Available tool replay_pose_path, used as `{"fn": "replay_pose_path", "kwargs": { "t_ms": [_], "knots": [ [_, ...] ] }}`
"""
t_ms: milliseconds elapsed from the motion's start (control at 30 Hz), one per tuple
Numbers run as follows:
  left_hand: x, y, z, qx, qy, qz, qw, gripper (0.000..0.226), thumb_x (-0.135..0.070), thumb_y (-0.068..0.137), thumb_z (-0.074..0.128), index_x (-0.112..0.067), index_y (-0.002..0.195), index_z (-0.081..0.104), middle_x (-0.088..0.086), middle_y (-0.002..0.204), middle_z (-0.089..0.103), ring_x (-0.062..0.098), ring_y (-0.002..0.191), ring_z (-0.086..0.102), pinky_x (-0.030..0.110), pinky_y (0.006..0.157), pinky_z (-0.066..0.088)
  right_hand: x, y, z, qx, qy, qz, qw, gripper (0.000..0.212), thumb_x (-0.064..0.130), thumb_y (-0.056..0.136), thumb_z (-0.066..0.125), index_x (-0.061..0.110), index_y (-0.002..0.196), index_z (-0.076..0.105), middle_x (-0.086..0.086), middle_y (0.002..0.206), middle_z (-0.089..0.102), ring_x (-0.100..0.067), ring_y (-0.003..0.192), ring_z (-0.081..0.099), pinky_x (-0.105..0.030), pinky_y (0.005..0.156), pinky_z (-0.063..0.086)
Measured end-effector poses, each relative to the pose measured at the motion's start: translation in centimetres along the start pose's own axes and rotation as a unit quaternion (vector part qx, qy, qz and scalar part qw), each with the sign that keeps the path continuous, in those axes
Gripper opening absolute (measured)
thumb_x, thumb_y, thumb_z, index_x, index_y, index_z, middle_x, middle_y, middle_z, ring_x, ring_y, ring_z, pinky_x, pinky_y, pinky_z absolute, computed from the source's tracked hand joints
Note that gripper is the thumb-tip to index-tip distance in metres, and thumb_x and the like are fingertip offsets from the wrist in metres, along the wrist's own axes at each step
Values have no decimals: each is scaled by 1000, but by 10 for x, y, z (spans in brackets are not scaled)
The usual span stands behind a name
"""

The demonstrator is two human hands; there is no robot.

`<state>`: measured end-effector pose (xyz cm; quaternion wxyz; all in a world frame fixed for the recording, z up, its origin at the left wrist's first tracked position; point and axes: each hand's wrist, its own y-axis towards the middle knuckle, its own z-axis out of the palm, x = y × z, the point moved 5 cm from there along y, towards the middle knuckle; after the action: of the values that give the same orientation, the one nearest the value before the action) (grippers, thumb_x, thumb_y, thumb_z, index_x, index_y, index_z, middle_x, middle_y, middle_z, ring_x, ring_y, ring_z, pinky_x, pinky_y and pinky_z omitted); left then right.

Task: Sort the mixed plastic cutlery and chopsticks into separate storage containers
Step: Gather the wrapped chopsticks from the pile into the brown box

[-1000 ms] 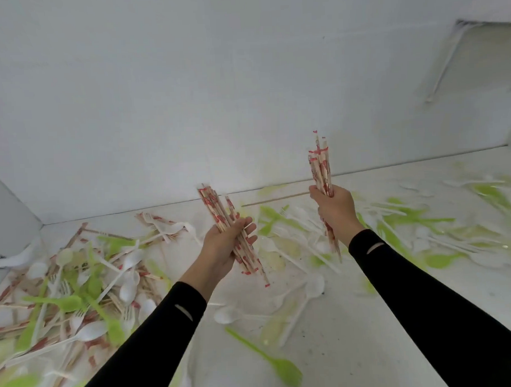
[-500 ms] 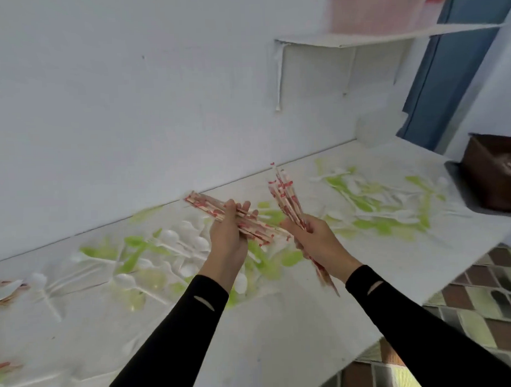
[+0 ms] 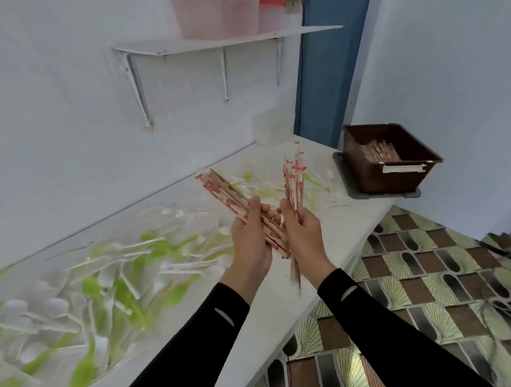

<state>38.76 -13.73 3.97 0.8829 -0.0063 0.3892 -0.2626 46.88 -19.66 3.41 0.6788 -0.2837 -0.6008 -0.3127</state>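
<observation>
Here, two bundles of paper-wrapped chopsticks were held close together above the white surface (image 3: 277, 308). The left hand (image 3: 250, 245) gripped the left bundle (image 3: 228, 194) with fingers curled round its middle, the sticks slanting up and away to the left. The right hand (image 3: 303, 235) clutched the right bundle (image 3: 294, 180) nearly upright, its lower ends hanging past the wrist. The bundles crossed where the hands met, apparently so they could be gathered into one handful. Whether either hand had taken over the other's sticks could not be told.

At the far right end of the surface, a brown plastic bin (image 3: 363, 173) sat on a grey tray (image 3: 342, 173). More wrapped chopsticks (image 3: 377, 153) lay inside it, which made it the likely destination for the sticks in hand. The hands were well short of the bin, so a carry and a drop appeared to be the next step.

Green and white plastic spoons and forks (image 3: 121, 273) lay scattered over the surface to the left, and a smaller scatter (image 3: 320, 188) lay just beyond the hands. That cutlery looked unsorted, so the job seemed only partly done.

A clear box (image 3: 271, 129) stood against the wall at the back of the surface. Above it, a bracketed wall shelf (image 3: 228, 40) carried a pink container (image 3: 216, 15). A blue door frame (image 3: 328, 60) rose behind the bin, and patterned floor tiles (image 3: 425, 288) showed below the surface's edge. Black sleeves (image 3: 195, 340) covered both arms.
</observation>
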Motion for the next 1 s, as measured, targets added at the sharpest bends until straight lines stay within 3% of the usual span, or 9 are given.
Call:
{"fn": "replay_pose_path", "kwargs": {
  "t_ms": [67, 167, 300, 467, 600, 700, 733, 833, 1000],
  "knots": [
    [4, 12, 5, -1, 10, 13, 1000, 22, -26, 96, 61, -13, 81, 54, -1, 63, 52, 12, 53, 51, 24, 52, 49, 11, 12, -23, -16, -17, -10, 1000, 31, 39, 97, 59, 14, 79, 62, 11, 49, 46, -7, 46, 45, -23, 51, 38],
    [21, 37, 14, -15, 54, 24, 998, 19, -29, 98, 58, -14, 87, 55, -1, 70, 57, 10, 53, 51, 23, 53, 48, 34, 40, -58, -39, 53, -29, 997, 28, 36, 98, 58, 11, 86, 56, 1, 57, 50, -14, 46, 48, -25, 46, 41],
    [76, 56, 30, -2, 64, -46, 997, 11, -20, 102, 52, -18, 106, 61, 2, 94, 68, 14, 74, 64, 29, 70, 52, 61, 70, -85, -72, 111, -55, 990, 23, 35, 100, 55, 14, 89, 53, -2, 59, 50, -13, 44, 45, -22, 42, 39],
    [134, 73, 71, 47, 11, -171, 984, 20, -29, 103, 48, -19, 119, 57, 6, 120, 67, 27, 116, 63, 36, 71, 57, 56, 105, -99, -89, 145, -68, 983, 26, 39, 101, 51, 13, 97, 53, 0, 57, 45, -14, 45, 42, -24, 44, 37],
    [149, 96, 121, 86, -12, -242, 966, 41, -42, 100, 50, -10, 122, 61, 13, 129, 61, 28, 117, 61, 39, 88, 55, 42, 129, -109, -58, 151, -45, 986, 19, 28, 101, 54, 14, 89, 49, -5, 57, 42, -17, 45, 41, -26, 48, 40],
    [153, 112, 156, 87, 28, -211, 973, 31, -40, 97, 56, -19, 88, 76, 14, 110, 66, 28, 103, 65, 43, 90, 54, 52, 155, -125, -58, 136, -47, 988, 23, 30, 100, 55, 14, 85, 49, -5, 56, 44, -18, 44, 44, -27, 48, 43],
    [153, 120, 171, 93, 41, -193, 976, 29, -38, 98, 56, -21, 86, 77, 14, 109, 68, 29, 104, 66, 46, 93, 52, 59, 168, -133, -58, 134, -47, 988, 23, 31, 100, 54, 14, 85, 50, -4, 56, 46, -17, 44, 45, -27, 48, 42],
    [148, 145, 207, 113, 29, -150, 982, 20, -31, 102, 51, -20, 109, 66, 5, 111, 73, 24, 104, 69, 44, 93, 54, 75, 205, -157, -58, 110, -49, 991, 22, 33, 102, 50, 17, 87, 54, -1, 54, 49, -16, 44, 47, -26, 46, 44],
    [146, 196, 255, 131, 61, -98, 985, 17, -29, 103, 47, -25, 114, 60, -3, 123, 67, 15, 112, 64, 33, 92, 53, 78, 269, -212, -113, 54, 1, 992, 22, 33, 102, 49, 13, 97, 55, 1, 57, 50, -13, 43, 48, -27, 47, 43]
  ]
}}
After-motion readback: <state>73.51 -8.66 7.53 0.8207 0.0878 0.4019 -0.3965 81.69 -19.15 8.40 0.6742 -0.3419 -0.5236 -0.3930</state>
